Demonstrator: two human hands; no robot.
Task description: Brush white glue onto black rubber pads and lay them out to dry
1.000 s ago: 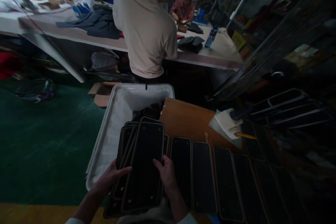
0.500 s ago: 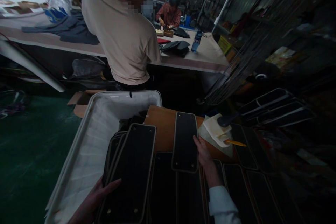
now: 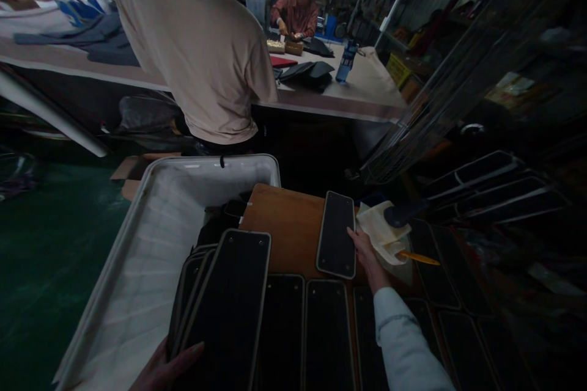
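My left hand [image 3: 167, 369] grips a fanned stack of black rectangular panels [image 3: 227, 311] with pale edges, held over the white bin's right side at the bottom left. My right hand [image 3: 364, 253] reaches forward and holds a single black panel [image 3: 336, 234] by its right edge, low over the brown board [image 3: 284, 226]. Below that panel a row of the same black panels [image 3: 326, 333] lies side by side on the board.
A white plastic bin [image 3: 156, 238] stands left of the board with dark pieces inside. A folded pale cloth [image 3: 383, 229] and a yellow pencil [image 3: 418, 258] lie right of my right hand. Black frames [image 3: 486, 186] are stacked at right. A person in a beige shirt [image 3: 197, 43] stands just beyond the bin.
My right hand has carried the single panel farther forward and slightly right, away from the stack. The stack in my left hand has sunk lower in view.
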